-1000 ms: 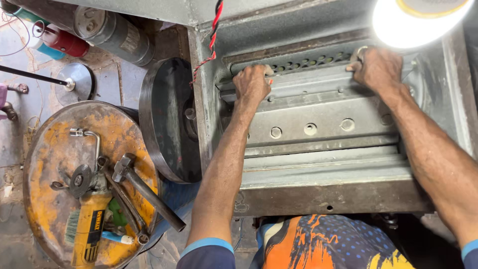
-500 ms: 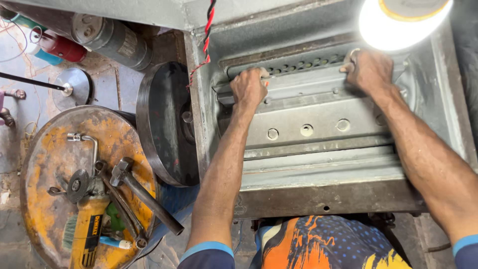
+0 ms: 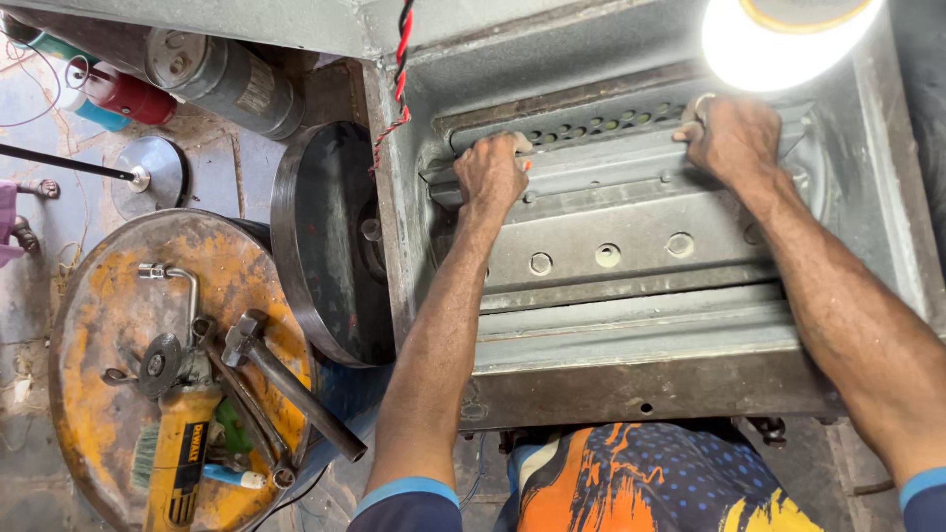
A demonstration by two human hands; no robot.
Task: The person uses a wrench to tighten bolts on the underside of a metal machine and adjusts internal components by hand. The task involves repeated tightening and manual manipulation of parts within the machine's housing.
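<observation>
I look down into a grey metal housing (image 3: 892,212). Across it lies a folded grey metal panel (image 3: 611,232) with three round holes and a perforated strip along its far edge. My left hand (image 3: 491,169) is closed over the panel's far edge at its left end. My right hand (image 3: 734,133) is closed over the same edge at the right end. Both arms reach forward over the housing's near rim.
A bright lamp (image 3: 778,39) glares at top right. A red-black twisted wire (image 3: 399,59) hangs at the housing's left wall. Beside it leans a dark metal disc (image 3: 315,236). A yellow drum top (image 3: 108,325) carries a hammer (image 3: 281,379), an angle grinder (image 3: 177,433) and wrenches.
Both hands stay on the panel's far edge. The view has shifted slightly, and the hands and panel sit a little higher in the picture.
</observation>
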